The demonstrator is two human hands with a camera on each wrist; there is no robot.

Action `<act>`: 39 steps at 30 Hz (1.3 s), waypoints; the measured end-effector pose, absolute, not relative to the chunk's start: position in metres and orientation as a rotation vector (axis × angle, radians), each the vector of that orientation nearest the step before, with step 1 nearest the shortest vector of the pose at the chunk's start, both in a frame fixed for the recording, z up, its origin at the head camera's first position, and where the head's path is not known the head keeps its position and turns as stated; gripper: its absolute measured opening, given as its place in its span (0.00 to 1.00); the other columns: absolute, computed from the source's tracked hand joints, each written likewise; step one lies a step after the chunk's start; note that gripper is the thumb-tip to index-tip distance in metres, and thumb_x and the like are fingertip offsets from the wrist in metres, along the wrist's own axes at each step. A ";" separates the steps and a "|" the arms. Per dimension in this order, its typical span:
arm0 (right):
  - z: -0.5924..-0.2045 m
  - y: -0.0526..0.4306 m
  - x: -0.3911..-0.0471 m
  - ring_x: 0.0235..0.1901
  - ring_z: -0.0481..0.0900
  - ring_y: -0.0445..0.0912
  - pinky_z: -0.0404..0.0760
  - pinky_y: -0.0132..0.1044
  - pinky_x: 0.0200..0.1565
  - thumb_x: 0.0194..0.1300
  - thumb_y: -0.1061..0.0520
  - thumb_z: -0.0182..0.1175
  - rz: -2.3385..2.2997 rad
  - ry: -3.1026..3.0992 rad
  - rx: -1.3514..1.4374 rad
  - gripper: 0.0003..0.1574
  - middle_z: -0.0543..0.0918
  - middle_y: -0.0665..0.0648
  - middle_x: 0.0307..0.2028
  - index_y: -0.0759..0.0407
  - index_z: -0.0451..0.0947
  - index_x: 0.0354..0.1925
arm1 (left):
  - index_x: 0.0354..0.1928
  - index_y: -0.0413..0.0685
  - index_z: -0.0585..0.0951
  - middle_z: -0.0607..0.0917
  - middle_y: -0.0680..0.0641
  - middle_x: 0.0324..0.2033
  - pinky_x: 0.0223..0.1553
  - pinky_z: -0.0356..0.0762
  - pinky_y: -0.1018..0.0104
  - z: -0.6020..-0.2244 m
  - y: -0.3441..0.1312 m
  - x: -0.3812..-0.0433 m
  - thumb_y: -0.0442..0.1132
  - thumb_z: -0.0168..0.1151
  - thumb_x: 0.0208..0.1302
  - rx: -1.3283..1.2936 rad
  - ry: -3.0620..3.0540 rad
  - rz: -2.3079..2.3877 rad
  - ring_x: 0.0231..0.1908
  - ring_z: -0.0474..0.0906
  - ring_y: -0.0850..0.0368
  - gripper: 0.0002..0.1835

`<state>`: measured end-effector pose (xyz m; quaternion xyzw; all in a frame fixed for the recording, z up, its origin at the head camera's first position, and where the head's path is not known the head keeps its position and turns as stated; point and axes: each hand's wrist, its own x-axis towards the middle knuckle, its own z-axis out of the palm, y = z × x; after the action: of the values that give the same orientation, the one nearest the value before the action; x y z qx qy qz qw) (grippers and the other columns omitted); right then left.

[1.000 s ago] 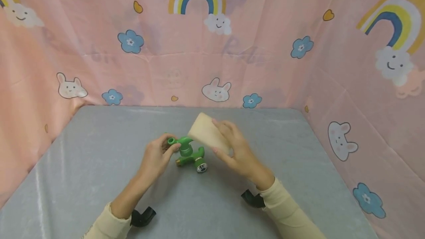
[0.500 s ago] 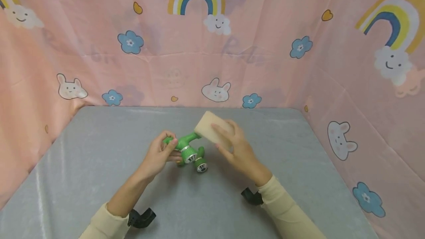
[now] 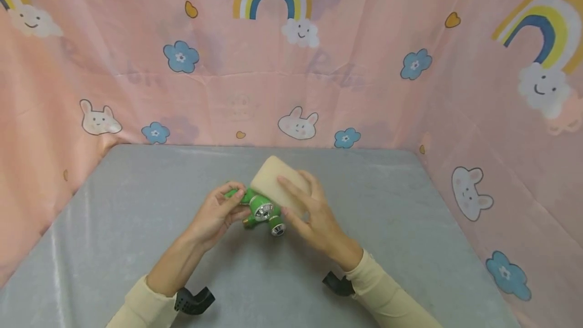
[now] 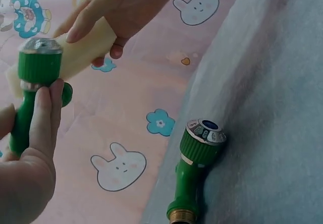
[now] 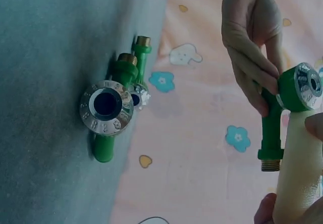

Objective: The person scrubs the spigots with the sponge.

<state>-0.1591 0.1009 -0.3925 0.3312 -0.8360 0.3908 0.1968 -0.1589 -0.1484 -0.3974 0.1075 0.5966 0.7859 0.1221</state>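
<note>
My left hand (image 3: 213,219) grips a green faucet (image 3: 261,206) by one end, holding it above the table. Its ribbed collar and chrome end face me; in the right wrist view a brass threaded end (image 5: 270,165) also shows. A cream sponge (image 3: 273,178) is held in my right hand (image 3: 319,224), fingers on one face and thumb on the lower edge. The sponge lies against the far side of the held faucet and hides part of it. Just below, a second green faucet (image 3: 276,227) rests on the table.
In the right wrist view another green faucet (image 5: 142,57) lies behind the near one on the grey-covered table (image 3: 136,191). Black curved pieces (image 3: 195,301) stick out at both wrists. Pink patterned cloth (image 3: 355,90) hangs at the back and sides.
The held faucet has turned so its chrome end faces me. The sponge shifted right, then back left and now lies over the faucet's far side.
</note>
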 end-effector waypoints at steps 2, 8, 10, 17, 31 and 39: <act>-0.393 0.098 -0.157 0.65 0.66 0.65 0.80 0.55 0.51 0.65 0.59 0.65 1.106 -2.301 0.902 0.35 0.64 0.70 0.68 0.51 0.72 0.70 | 0.38 0.58 0.80 0.82 0.57 0.42 0.52 0.84 0.70 -0.398 -0.148 -0.159 0.35 0.57 0.75 0.362 1.715 2.289 0.42 0.85 0.66 0.08; -0.393 0.096 -0.158 0.64 0.67 0.63 0.80 0.57 0.52 0.64 0.59 0.67 1.070 -2.246 0.882 0.35 0.65 0.70 0.66 0.51 0.74 0.68 | 0.40 0.56 0.81 0.83 0.58 0.35 0.39 0.81 0.76 -0.397 -0.150 -0.159 0.25 0.64 0.64 0.478 1.721 2.262 0.36 0.80 0.68 0.14; -0.393 0.096 -0.158 0.64 0.67 0.64 0.80 0.57 0.52 0.64 0.59 0.67 1.059 -2.247 0.877 0.35 0.65 0.70 0.66 0.51 0.74 0.68 | 0.41 0.57 0.82 0.84 0.59 0.36 0.40 0.82 0.75 -0.396 -0.150 -0.159 0.24 0.64 0.64 0.507 1.722 2.279 0.36 0.81 0.68 0.15; -0.394 0.097 -0.163 0.62 0.69 0.65 0.83 0.54 0.47 0.65 0.58 0.67 1.039 -2.287 0.817 0.35 0.66 0.71 0.66 0.50 0.73 0.69 | 0.44 0.59 0.85 0.89 0.58 0.36 0.46 0.86 0.69 -0.395 -0.152 -0.158 0.29 0.63 0.68 0.543 1.665 2.390 0.38 0.88 0.67 0.13; -0.391 0.117 -0.181 0.59 0.69 0.61 0.77 0.54 0.50 0.68 0.60 0.63 1.319 -2.270 0.605 0.37 0.65 0.69 0.68 0.52 0.68 0.73 | 0.45 0.56 0.82 0.89 0.56 0.34 0.41 0.86 0.73 -0.397 -0.155 -0.157 0.32 0.62 0.70 0.575 1.418 2.361 0.35 0.88 0.66 0.09; -0.387 0.109 -0.170 0.56 0.70 0.60 0.79 0.46 0.49 0.72 0.64 0.55 1.738 -2.218 0.751 0.36 0.63 0.67 0.71 0.56 0.63 0.75 | 0.45 0.56 0.75 0.86 0.60 0.33 0.39 0.84 0.73 -0.402 -0.149 -0.157 0.43 0.63 0.71 0.582 1.502 2.323 0.33 0.83 0.69 0.07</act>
<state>-0.1704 0.1086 -0.3869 0.2560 -0.7558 0.5922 0.1121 -0.1575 -0.1486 -0.4016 0.2032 0.5247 0.8117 0.1566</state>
